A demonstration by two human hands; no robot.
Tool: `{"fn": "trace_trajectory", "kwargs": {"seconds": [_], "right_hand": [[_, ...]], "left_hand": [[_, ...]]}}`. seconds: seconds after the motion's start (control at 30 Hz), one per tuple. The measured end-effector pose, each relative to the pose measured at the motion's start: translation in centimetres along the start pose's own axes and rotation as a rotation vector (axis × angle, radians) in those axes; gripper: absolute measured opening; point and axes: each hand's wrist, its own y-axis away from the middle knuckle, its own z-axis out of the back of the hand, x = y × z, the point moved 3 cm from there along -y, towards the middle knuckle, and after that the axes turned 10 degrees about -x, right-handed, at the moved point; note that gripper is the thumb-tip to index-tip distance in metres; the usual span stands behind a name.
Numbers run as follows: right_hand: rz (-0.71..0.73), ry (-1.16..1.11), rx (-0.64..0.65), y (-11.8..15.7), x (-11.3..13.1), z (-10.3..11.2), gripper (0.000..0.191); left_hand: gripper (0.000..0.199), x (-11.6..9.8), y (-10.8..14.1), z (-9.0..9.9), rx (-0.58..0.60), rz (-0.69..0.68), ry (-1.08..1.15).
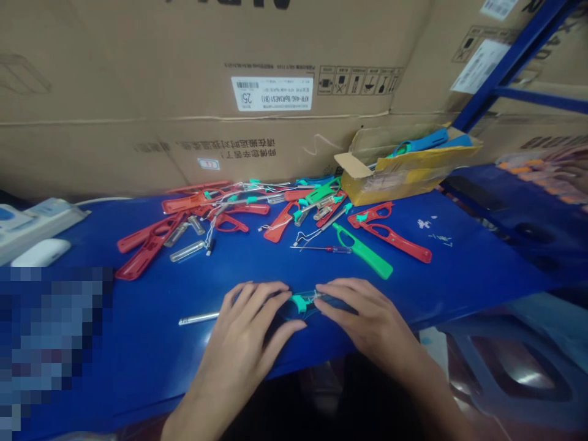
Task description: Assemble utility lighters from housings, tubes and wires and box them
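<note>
On the blue table's near side lies a half-built stick lighter, with a teal trigger and a metal tube pointing left. My left hand is curved over the tube end, fingertips against the lighter beside the trigger and thumb apart below. From the other side, my right hand has its fingertips on small parts just right of the trigger. The lighter's blue body is mostly hidden by both hands. Beyond them are a small screwdriver and a green handle shell.
Red handle shells, clear fuel tanks and wired metal tubes lie in a pile. A yellow-taped carton holds blue handles. Cardboard boxes form the back. At left is a power strip; at far right, another person's hand.
</note>
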Motion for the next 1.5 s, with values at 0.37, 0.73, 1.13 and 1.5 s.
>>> {"fn": "trace_trajectory", "kwargs": {"seconds": [0.37, 0.73, 1.13, 1.5], "right_hand": [[0.001, -0.013, -0.029, 0.2, -0.1, -0.1, 0.025], [-0.027, -0.026, 0.002, 0.3, -0.2, -0.2, 0.023], [-0.01, -0.046, 0.025, 0.3, -0.6, -0.3, 0.028], [-0.045, -0.002, 0.153, 0.2, -0.5, -0.5, 0.044]], "left_hand": [[0.009, 0.0, -0.6, -0.5, -0.049, 0.059, 0.083], [0.014, 0.3, -0.5, -0.4, -0.026, 0.076, 0.154], [0.018, 0.3, -3.3, 0.3, 0.097, -0.091, -0.033], [0.02, 0.2, -2.9, -0.1, 0.084, -0.131, -0.079]]}}
